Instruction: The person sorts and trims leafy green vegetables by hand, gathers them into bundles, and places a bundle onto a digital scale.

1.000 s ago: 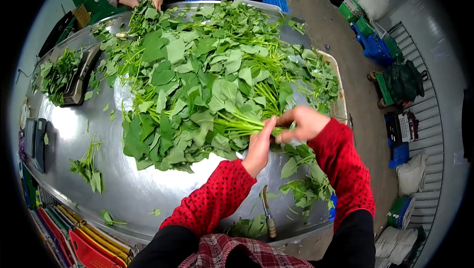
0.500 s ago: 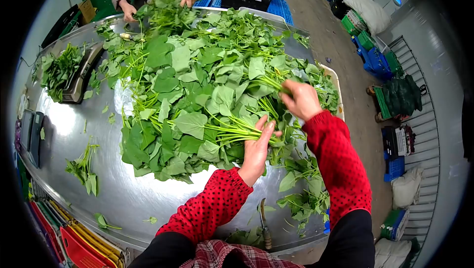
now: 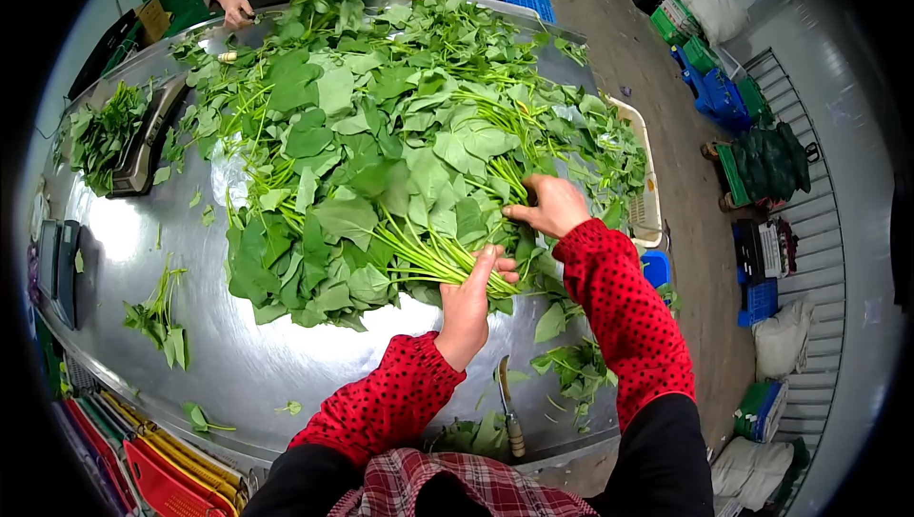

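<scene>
A wide heap of leafy green stems (image 3: pixel 333 136) covers the middle of the metal table (image 3: pixel 276 365). My left hand (image 3: pixel 468 303) is closed around a bunch of pale green stems (image 3: pixel 419 252), its leaves pointing up and to the left. Just up and to the right, my right hand (image 3: pixel 550 206) has thumb and fingers drawn together at stem ends in the heap; what lies between its fingertips is too small to make out. A curved knife (image 3: pixel 511 412) with a wooden handle rests near the table's front edge.
Across the table are a co-worker's hands (image 3: pixel 233 8) at the leaves. A scale (image 3: pixel 148 150) holding greens and a dark device (image 3: pixel 60 269) stand at the left. A cream basket (image 3: pixel 647 203) and blue container (image 3: pixel 656 268) are at the right; coloured baskets (image 3: pixel 171 469) at lower left.
My left hand has shifted left and down with its bunch. My right hand reached up to the heap's right side, then came down and left. The co-worker lifted leaves, then the hands moved apart.
</scene>
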`<state>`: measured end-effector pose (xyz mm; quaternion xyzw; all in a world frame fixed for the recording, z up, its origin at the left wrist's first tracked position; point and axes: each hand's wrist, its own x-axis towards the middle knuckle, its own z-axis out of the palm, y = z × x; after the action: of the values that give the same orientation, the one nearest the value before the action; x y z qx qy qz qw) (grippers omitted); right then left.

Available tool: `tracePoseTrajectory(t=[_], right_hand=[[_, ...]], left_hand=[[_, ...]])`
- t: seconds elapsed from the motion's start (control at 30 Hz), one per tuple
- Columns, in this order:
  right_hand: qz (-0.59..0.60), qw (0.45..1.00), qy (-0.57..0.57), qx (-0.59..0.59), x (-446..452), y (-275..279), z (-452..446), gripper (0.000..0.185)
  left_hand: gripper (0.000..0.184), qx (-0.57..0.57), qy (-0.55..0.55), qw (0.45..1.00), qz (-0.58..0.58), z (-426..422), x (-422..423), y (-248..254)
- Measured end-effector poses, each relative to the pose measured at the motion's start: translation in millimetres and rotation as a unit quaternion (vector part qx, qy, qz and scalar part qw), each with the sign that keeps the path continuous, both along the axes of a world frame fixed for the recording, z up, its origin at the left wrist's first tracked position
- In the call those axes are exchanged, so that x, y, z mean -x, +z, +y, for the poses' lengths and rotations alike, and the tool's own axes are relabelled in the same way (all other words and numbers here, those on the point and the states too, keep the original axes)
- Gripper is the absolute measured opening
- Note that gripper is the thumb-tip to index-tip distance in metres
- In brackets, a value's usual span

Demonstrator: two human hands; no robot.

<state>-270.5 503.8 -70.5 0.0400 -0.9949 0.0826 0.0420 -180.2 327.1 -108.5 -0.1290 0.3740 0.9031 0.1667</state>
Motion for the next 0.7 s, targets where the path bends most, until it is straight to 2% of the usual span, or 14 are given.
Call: tracePoseTrajectory(t=[0.07,0.1,0.13,0.2,0.27,0.3,0.33,0.37,0.4,0.43,0.47,0.6,0.7], right_hand=[[-0.061,0.981,-0.018,0.183,8.2,15.2,5.6,0.034],[-0.07,0.976,-0.061,0.197,19.8,29.1,10.8,0.032],[0.005,0.976,-0.042,0.214,33.2,24.9,14.7,0.029],[0.068,0.985,-0.022,0.158,75.5,-17.3,36.7,0.032],[0.008,0.984,-0.063,0.164,99.9,-44.9,42.6,0.041],[-0.031,0.97,-0.042,0.237,113.4,-58.3,51.7,0.045],[-0.03,0.969,-0.039,0.241,114.8,-54.4,53.1,0.045],[-0.076,0.965,-0.045,0.246,111.1,-41.9,51.7,0.043],[-0.124,0.959,-0.052,0.249,106.5,-29.3,50.3,0.042],[-0.122,0.954,-0.041,0.271,97.9,-10.9,45.2,0.037],[-0.1,0.947,-0.018,0.305,97.2,-9.0,47.0,0.034],[-0.075,0.949,-0.004,0.307,81.2,5.9,34.8,0.033],[-0.009,0.956,0.018,0.294,53.6,38.1,12.0,0.034]], left_hand=[[0.03,0.008,0.006,1.0,0.017,0.9,8.3,5.9],[0.029,0.001,0.014,1.0,0.025,0.5,10.8,9.6],[0.029,0.002,0.011,1.0,0.025,-1.4,9.9,20.5],[0.029,-0.015,0.006,0.999,0.028,-5.6,8.2,48.2],[0.026,-0.01,-0.013,0.997,0.078,-9.9,-1.3,60.8],[0.027,-0.008,-0.019,0.996,0.09,-13.7,-3.7,66.5],[0.027,-0.008,-0.024,0.995,0.098,-15.9,-4.9,69.2],[0.027,-0.001,-0.026,0.994,0.105,-15.2,-0.9,65.0],[0.029,0.014,-0.026,0.995,0.093,-10.2,9.3,55.0],[0.031,-0.001,-0.015,0.998,0.064,-5.1,20.0,45.1],[0.033,-0.019,-0.004,0.999,0.037,0.6,31.6,40.0],[0.047,-0.028,0.004,0.999,0.038,18.5,62.2,25.7],[0.05,-0.055,0.033,0.998,0.028,27.4,76.6,23.5]])
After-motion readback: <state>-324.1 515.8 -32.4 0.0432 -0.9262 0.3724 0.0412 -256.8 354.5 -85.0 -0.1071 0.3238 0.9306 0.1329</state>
